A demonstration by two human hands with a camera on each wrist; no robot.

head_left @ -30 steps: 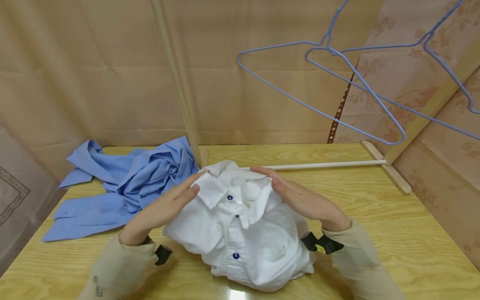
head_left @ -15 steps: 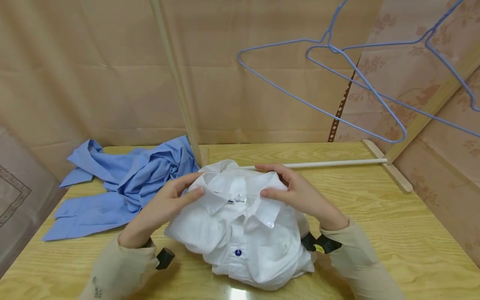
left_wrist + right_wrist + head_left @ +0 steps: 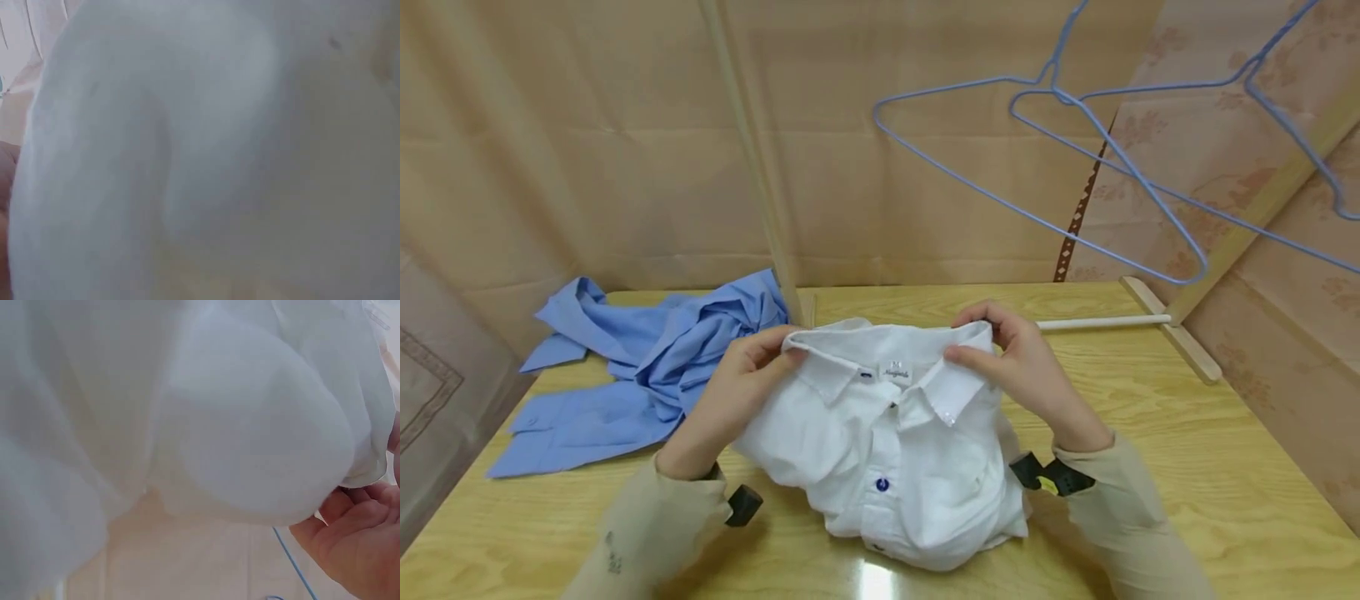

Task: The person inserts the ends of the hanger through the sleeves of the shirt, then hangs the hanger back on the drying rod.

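A white shirt (image 3: pixel 917 483) with a collar, dark blue buttons and a neck label lies bunched in the middle of the table, its collar raised toward the back. My left hand (image 3: pixel 737 387) pinches the left side of the collar between thumb and fingers. On the other side, my right hand (image 3: pixel 1026 367) pinches the right end of the collar, thumb in front. White cloth fills most of the left wrist view. In the right wrist view, curled fingers (image 3: pixel 359 519) grip the edge of the shirt.
A crumpled blue shirt (image 3: pixel 647 358) lies at the back left. Two blue wire hangers (image 3: pixel 985 192) hang at the upper right. A wooden rack post (image 3: pixel 748 158), a white crossbar (image 3: pixel 1097 322) and a wooden foot (image 3: pixel 1172 333) stand along the table's back.
Both hands first lay with straighter fingers beside the collar. Since then they have taken hold of it and spread it wider, the right hand moving right; the neck label now shows.
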